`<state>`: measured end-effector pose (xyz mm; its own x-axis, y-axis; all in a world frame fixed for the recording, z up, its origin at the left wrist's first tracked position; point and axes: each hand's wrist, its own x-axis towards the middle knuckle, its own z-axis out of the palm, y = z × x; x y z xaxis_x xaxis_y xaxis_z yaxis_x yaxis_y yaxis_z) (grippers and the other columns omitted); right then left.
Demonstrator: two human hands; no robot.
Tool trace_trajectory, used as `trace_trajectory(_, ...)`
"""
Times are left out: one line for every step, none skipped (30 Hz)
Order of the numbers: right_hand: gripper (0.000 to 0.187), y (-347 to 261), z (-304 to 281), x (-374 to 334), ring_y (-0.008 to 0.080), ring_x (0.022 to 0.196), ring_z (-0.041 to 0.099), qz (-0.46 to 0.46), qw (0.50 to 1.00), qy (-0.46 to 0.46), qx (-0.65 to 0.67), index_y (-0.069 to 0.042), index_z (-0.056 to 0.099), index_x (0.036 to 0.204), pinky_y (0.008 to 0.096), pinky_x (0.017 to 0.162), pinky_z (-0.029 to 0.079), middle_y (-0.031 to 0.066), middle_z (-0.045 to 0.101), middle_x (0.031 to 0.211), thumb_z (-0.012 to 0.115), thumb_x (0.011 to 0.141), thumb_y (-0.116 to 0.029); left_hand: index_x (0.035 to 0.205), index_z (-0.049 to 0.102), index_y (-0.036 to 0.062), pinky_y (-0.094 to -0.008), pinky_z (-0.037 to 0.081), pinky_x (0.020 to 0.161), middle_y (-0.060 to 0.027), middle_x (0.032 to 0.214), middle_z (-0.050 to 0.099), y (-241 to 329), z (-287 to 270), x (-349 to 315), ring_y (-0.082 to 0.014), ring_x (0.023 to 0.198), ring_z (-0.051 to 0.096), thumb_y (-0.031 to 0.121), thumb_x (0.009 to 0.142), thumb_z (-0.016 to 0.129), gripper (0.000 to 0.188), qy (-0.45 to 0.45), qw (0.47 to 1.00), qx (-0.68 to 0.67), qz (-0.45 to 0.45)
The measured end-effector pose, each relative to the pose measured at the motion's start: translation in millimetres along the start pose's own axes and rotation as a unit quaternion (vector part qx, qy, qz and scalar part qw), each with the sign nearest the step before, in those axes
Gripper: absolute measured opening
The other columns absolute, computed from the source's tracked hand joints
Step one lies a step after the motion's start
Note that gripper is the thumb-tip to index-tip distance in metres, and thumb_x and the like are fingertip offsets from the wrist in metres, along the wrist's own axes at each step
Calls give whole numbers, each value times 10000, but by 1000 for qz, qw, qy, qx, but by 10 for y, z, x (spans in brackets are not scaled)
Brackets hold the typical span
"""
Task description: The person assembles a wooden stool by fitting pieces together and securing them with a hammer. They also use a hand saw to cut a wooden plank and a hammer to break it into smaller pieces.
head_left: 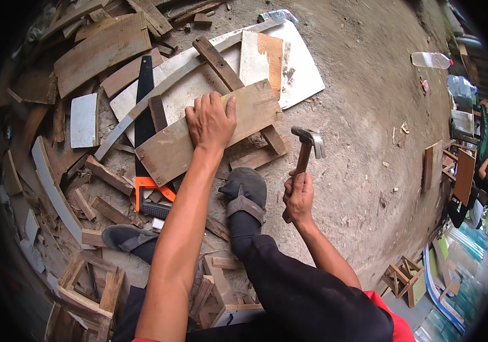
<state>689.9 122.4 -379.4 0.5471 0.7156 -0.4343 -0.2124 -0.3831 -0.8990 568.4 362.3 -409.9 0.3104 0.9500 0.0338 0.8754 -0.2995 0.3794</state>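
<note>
My left hand point(212, 121) grips the upper edge of a wide wooden board point(169, 151), thumb on its near face and fingers over the far side. The board lies slanted across narrower wood strips point(219, 62) and scrap pieces. To the right, my right hand point(298, 198) is closed round the handle of a claw hammer point(308, 139), its metal head raised above the ground and apart from the board. Just left of the board lies a handsaw point(145, 108) with a dark blade and an orange and black handle point(151, 191), partly covered by the board.
Wood scraps point(104, 51) are heaped at the left. White panels point(304, 74) lie beyond the board. A small wooden frame point(92, 288) stands lower left, and wooden stools point(406, 279) lower right. A plastic bottle point(431, 60) lies far right, near another person point(486, 171).
</note>
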Motion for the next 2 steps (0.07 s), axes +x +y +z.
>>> trace_trajectory(366,-7,-13,-6,29,494,369,5,1000,10,7,-60,474,1067,203,441,332,-43,408,635,406,1054,-419,974,615,51,-412,368,847,-128,964,631,7,14,15,-282,951,571,416,967,532,374,2,1000,1,-1)
trace_trajectory(366,-9,-20,-8,29,494,369,5,1000,13,8,-60,474,1067,203,441,332,-43,408,635,406,1054,-419,978,616,49,-411,368,848,-130,973,634,-5,38,17,-279,954,571,417,965,534,377,0,1000,4,2)
